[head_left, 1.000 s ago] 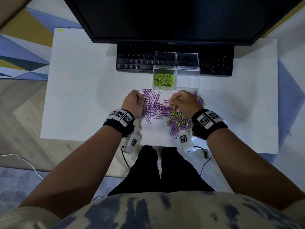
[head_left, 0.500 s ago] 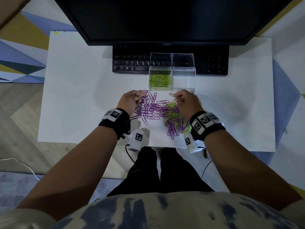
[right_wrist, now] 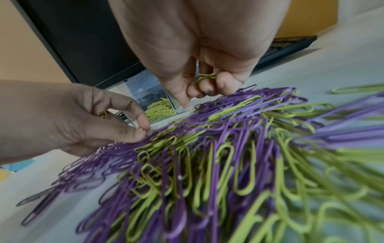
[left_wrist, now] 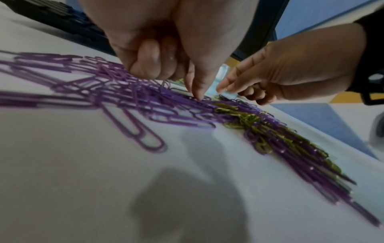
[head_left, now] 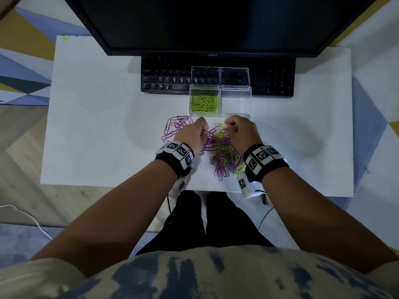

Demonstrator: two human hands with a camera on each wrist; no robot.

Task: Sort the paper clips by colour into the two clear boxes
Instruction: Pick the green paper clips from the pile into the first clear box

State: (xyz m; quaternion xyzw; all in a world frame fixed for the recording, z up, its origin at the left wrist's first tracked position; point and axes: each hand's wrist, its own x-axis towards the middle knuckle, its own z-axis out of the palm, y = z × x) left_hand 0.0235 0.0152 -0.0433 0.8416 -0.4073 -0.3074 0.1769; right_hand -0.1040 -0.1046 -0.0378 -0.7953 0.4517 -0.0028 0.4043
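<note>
Two clear boxes stand side by side at the keyboard's front edge. The left box holds green paper clips; the right box looks empty. In front of them lies a mixed purple and green pile, with mostly purple clips to its left. My left hand has curled fingers; thumb and forefinger meet on the purple clips, and a green clip sits under the curled fingers. My right hand holds green clips in its curled fingers above the pile's far edge.
A black keyboard and a dark monitor stand behind the boxes on the white table. The table's front edge runs just below my wrists. A white cable lies on the floor at left.
My left hand has shifted right, from the purple clips toward the middle of the pile and close to the right hand. The right hand stays at the pile's far edge.
</note>
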